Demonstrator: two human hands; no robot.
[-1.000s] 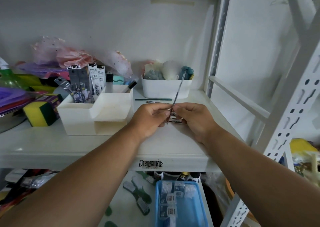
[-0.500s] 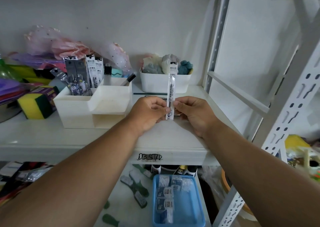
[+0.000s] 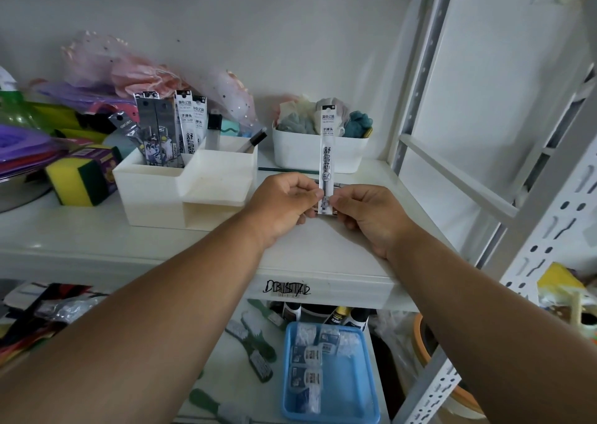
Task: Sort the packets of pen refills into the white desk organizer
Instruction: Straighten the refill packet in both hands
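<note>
Since a second ago we are turning the refill packet [image 3: 327,152] from its thin edge to face us, and it is now standing upright with its printed front showing. We are pinching its lower end from both sides: our left hand [image 3: 284,205] on the left with thumb and forefinger curled onto it, our right hand [image 3: 368,212] on the right in the same narrow pinch. Under our fingers more packets seem to be lying on the shelf [image 3: 161,246] (we cannot count them, they are mostly hidden).

To the left, well apart from the held packet, the white desk organizer [image 3: 181,194] is standing on the same shelf. In its tall back compartment we are counting about five packets [image 3: 181,126] standing upright, though some are overlapping. One marker [image 3: 253,141] is leaning in the compartment beside them.

Behind the held packet one white bin [image 3: 318,155] is holding soft cloth-like things. One yellow and green sponge [image 3: 76,181] is lying left of the organizer. Below, one blue tray [image 3: 355,401] is holding several small clear packs.
</note>
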